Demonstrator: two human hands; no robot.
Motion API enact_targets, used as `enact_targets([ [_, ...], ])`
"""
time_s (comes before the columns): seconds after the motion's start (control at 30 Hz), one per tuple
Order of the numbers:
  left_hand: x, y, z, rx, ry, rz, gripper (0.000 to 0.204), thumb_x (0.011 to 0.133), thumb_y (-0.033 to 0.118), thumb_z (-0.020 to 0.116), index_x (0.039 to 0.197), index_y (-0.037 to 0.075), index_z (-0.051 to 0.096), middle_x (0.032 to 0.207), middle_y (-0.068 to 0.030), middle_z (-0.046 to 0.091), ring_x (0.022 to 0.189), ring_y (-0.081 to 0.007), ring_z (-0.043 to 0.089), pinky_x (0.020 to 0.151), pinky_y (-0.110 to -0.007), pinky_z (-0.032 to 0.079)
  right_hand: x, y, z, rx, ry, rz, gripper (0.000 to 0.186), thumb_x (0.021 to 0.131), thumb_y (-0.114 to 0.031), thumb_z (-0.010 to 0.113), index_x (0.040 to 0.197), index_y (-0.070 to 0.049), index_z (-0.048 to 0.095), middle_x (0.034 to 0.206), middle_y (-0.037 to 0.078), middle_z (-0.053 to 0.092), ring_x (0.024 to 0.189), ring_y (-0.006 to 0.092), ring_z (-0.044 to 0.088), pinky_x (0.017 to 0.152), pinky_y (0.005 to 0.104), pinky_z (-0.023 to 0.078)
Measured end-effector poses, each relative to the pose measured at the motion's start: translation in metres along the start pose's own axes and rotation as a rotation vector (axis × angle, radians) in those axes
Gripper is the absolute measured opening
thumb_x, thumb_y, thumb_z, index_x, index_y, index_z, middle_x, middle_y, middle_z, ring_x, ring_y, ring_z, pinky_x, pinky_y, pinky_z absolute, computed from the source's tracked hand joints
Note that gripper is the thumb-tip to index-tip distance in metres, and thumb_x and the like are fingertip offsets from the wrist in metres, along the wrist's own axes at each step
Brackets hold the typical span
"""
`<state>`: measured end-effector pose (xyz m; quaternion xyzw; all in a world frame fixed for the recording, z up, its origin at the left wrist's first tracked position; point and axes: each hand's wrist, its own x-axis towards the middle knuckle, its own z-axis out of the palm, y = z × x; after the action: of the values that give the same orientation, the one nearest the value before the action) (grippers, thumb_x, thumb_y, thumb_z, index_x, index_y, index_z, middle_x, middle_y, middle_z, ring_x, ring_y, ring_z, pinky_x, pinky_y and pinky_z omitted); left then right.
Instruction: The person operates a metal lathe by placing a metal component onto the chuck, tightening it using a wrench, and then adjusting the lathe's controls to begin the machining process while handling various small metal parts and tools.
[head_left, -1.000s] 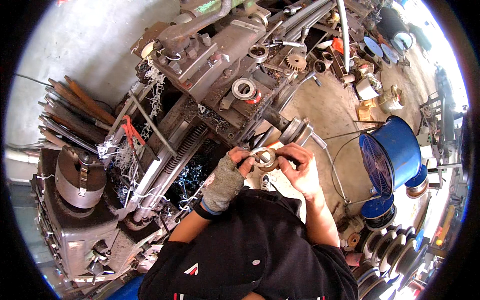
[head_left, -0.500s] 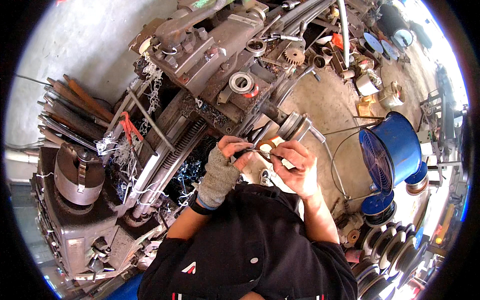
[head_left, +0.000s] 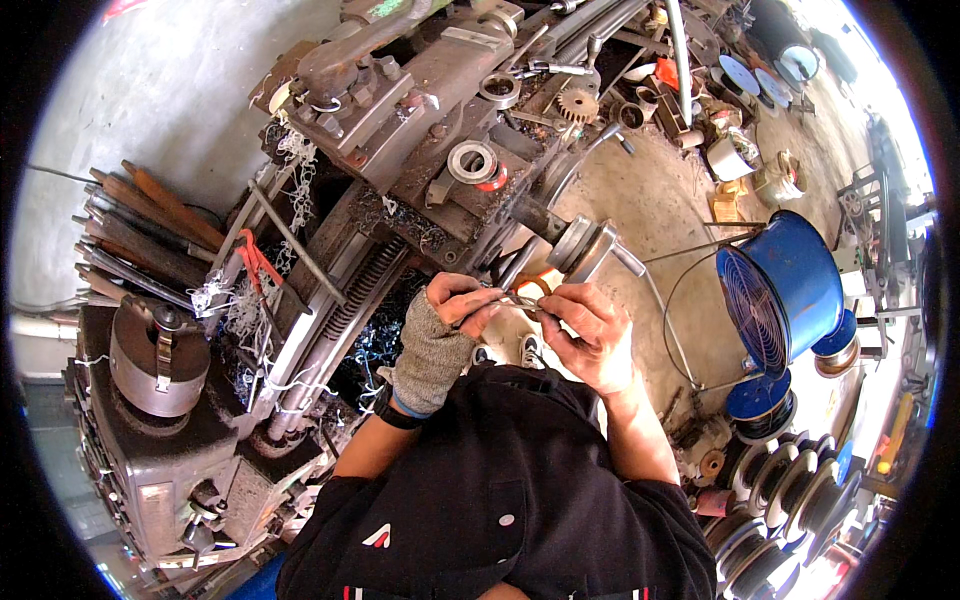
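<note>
In front of my body, both hands are raised close together beside a lathe's handwheel. My left hand point(head_left: 440, 330), in a grey knitted glove with bare fingertips, is closed in a pinch on one end of a small, thin metal piece point(head_left: 519, 303). Bare and also pinching, my right hand point(head_left: 592, 338) holds the other end. Fingers cover much of the piece, so its exact kind cannot be made out. Just beyond the hands is the round metal handwheel point(head_left: 590, 250) with its handle pointing right. A steel ring point(head_left: 472, 162) rests on the lathe carriage point(head_left: 425, 125).
A chuck point(head_left: 160, 365) stands at the left, near red-handled pliers point(head_left: 258, 258) among metal shavings. Rusty bars point(head_left: 165, 215) are stacked by the wall. A gear point(head_left: 578, 104) lies farther back. To the right stand a blue drum fan point(head_left: 790, 290) and several wire spools point(head_left: 790, 480).
The view has shifted slightly, so the lathe appears a little farther left. My fingers have adjusted slightly around the thin metal piece, which both hands still hold.
</note>
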<state>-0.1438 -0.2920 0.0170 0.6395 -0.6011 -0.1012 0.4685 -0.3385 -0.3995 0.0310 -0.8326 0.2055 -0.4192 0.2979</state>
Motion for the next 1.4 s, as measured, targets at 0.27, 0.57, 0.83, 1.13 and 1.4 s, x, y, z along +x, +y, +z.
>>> enact_targets([
  [0.27, 0.005, 0.011, -0.003, -0.021, 0.023, -0.002, 0.028, 0.084, 0.007, 0.077, 0.111, 0.013, 0.071, 0.103, -0.0087, 0.062, 0.093, -0.0247, 0.063, 0.079, -0.036, 0.052, -0.002, 0.001, 0.000, -0.011, -0.024, -0.023, 0.024, 0.074, 0.004, 0.079, 0.096, -0.004, 0.072, 0.093, 0.010, 0.068, 0.077, 0.0251, 0.069, 0.065, 0.0335, 0.056],
  [0.57, -0.001, -0.001, 0.004, -0.061, 0.017, 0.056, 0.022, 0.085, 0.006, 0.076, 0.105, 0.011, 0.070, 0.101, -0.0087, 0.062, 0.089, -0.0244, 0.064, 0.074, -0.035, 0.053, -0.003, 0.001, 0.002, -0.023, -0.032, 0.002, 0.024, 0.074, 0.002, 0.080, 0.096, -0.005, 0.071, 0.092, 0.009, 0.068, 0.077, 0.0262, 0.069, 0.065, 0.0341, 0.056],
  [0.83, 0.001, -0.002, 0.005, -0.066, -0.008, 0.034, 0.020, 0.085, 0.007, 0.077, 0.103, 0.010, 0.069, 0.100, -0.0090, 0.062, 0.087, -0.0240, 0.065, 0.072, -0.034, 0.053, -0.003, 0.001, 0.002, -0.028, -0.057, 0.039, 0.023, 0.074, 0.003, 0.078, 0.095, -0.004, 0.070, 0.092, 0.010, 0.067, 0.078, 0.0274, 0.070, 0.066, 0.0352, 0.056],
  [1.13, 0.001, -0.004, 0.007, -0.042, -0.007, 0.056, 0.020, 0.085, 0.007, 0.077, 0.103, 0.010, 0.069, 0.097, -0.0079, 0.063, 0.085, -0.0227, 0.065, 0.071, -0.034, 0.053, -0.001, 0.001, 0.004, -0.034, -0.057, 0.074, 0.020, 0.074, 0.002, 0.078, 0.091, -0.003, 0.070, 0.090, 0.010, 0.068, 0.077, 0.0271, 0.070, 0.066, 0.0345, 0.055],
  [1.4, -0.002, -0.007, 0.010, -0.086, -0.014, -0.023, 0.019, 0.084, 0.012, 0.078, 0.103, 0.013, 0.073, 0.095, -0.0064, 0.066, 0.085, -0.0242, 0.066, 0.073, -0.035, 0.053, 0.000, 0.000, 0.005, -0.033, -0.052, 0.091, 0.019, 0.073, 0.002, 0.078, 0.089, -0.003, 0.069, 0.088, 0.010, 0.068, 0.076, 0.0265, 0.070, 0.065, 0.0343, 0.055],
])
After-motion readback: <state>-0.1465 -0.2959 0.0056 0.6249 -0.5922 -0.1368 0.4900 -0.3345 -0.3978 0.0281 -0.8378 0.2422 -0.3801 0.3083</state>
